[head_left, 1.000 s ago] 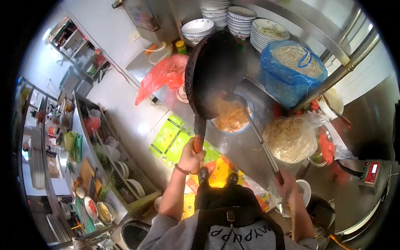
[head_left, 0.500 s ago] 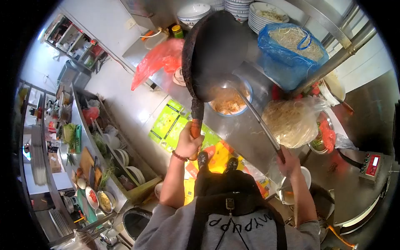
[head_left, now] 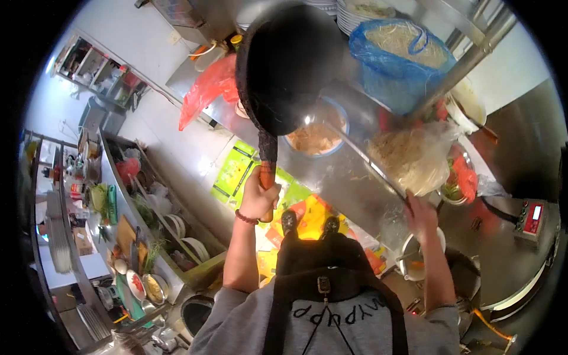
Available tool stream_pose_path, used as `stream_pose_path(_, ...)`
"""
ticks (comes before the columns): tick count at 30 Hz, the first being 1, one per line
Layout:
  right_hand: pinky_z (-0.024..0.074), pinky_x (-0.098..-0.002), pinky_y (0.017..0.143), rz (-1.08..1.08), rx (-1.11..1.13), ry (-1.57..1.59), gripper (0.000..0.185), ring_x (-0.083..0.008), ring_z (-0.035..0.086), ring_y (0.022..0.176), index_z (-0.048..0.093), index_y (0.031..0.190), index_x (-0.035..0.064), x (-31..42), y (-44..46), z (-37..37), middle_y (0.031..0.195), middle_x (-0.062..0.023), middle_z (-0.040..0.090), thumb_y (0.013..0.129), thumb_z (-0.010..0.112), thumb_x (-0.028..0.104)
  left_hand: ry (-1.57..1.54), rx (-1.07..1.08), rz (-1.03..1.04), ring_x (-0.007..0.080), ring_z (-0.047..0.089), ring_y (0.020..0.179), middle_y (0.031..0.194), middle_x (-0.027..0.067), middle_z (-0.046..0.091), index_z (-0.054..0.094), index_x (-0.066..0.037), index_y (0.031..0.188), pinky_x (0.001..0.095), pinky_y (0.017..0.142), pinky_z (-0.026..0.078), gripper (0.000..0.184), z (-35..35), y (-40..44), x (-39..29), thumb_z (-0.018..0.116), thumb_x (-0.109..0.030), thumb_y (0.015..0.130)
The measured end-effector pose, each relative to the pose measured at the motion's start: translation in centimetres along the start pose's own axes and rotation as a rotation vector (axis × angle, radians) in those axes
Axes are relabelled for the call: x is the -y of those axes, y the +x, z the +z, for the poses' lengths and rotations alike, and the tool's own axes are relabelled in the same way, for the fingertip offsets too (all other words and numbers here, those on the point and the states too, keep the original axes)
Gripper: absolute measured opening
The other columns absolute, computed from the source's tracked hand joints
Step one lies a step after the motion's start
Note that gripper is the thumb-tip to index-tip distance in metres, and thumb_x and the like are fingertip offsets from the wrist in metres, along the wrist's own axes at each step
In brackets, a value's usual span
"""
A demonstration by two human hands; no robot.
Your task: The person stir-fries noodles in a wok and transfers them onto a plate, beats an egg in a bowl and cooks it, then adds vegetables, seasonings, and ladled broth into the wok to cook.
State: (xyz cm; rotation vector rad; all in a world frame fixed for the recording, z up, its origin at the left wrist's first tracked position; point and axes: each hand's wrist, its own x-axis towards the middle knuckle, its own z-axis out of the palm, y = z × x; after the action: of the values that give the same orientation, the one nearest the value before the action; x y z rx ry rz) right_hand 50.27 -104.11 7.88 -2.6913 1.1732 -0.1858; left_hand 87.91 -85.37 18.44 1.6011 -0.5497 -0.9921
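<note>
My left hand point(head_left: 258, 195) is closed round the wooden handle of a large black wok point(head_left: 290, 71), which is tipped on its side above the steel counter. Steam blurs its inside. In my right hand point(head_left: 421, 218) is the end of a long metal ladle point(head_left: 371, 164). The ladle's head reaches the wok's lower lip and is partly lost in steam. Below them, a blue-rimmed bowl point(head_left: 347, 118) holds brownish, noodle-like food point(head_left: 316, 139); the wok hides part of it.
To the right are a blue bag point(head_left: 384, 77) of pale strands and a clear bag point(head_left: 402, 157) of noodles. Plates point(head_left: 355, 21) are stacked behind. A red bag point(head_left: 207, 92) lies left of the wok. A control box point(head_left: 529, 219) sits far right.
The wok and my left hand have shifted a little left and up in view. My right hand has moved slightly right, with the ladle still in it. The whole view has shifted slightly too.
</note>
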Motion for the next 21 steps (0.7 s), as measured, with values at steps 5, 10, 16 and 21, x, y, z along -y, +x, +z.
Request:
stream_pose_path(5, 0.0465, -0.0399, 0.066, -0.016, -0.255, 0.517, 0.037, -0.0324, 0.057, 0.078, 0.047, 0.117, 0.0081, 5.3, 6.0, 2.9, 0.088, -0.0159, 0.057, 0.081, 0.052, 0.011, -0.022, -0.008, 0.044, 0.0115, 0.047, 0.043, 0.063, 0.0048, 0.049, 0.039, 0.003, 0.101, 0.0237, 0.039, 0.039, 0.03, 0.5, -0.3, 1.1, 0.052, 0.003, 0.075)
stream_pose_path(10, 0.0474, -0.04, 0.065, 0.087, -0.152, 0.497, 0.038, -0.0345, 0.057, 0.079, 0.047, 0.117, 0.0065, 10.4, 1.2, 6.1, 0.091, -0.0186, 0.057, 0.08, 0.053, 0.011, -0.034, 0.002, 0.098, 0.0114, 0.047, 0.043, 0.063, 0.0049, 0.049, 0.039, 0.002, 0.101, 0.0234, 0.039, 0.039, 0.029, 0.7, -0.1, 2.3, 0.052, 0.003, 0.075)
stream_pose_path(16, 0.0465, -0.0429, 0.062, 0.097, -0.145, 0.266, 0.04, -0.0373, 0.056, 0.075, 0.047, 0.118, 0.0074, 7.8, -6.1, 4.4, 0.089, -0.0186, 0.056, 0.079, 0.056, 0.013, -0.018, -0.017, 0.112, 0.0115, 0.047, 0.042, 0.063, 0.0052, 0.048, 0.039, 0.002, 0.099, 0.0238, 0.038, 0.04, 0.027, 0.4, -0.4, 1.9, 0.052, 0.002, 0.075)
stream_pose_path(21, 0.0457, -0.0386, 0.056, 0.143, -0.234, 0.058, 0.042, -0.0328, 0.056, 0.069, 0.047, 0.118, 0.0057, 9.3, -8.6, 1.0, 0.082, -0.0148, 0.055, 0.078, 0.058, 0.009, 0.025, 0.068, 0.145, 0.0114, 0.047, 0.042, 0.064, 0.0049, 0.048, 0.039, 0.001, 0.099, 0.024, 0.038, 0.041, 0.029, -2.2, -0.1, 2.7, 0.053, 0.002, 0.074)
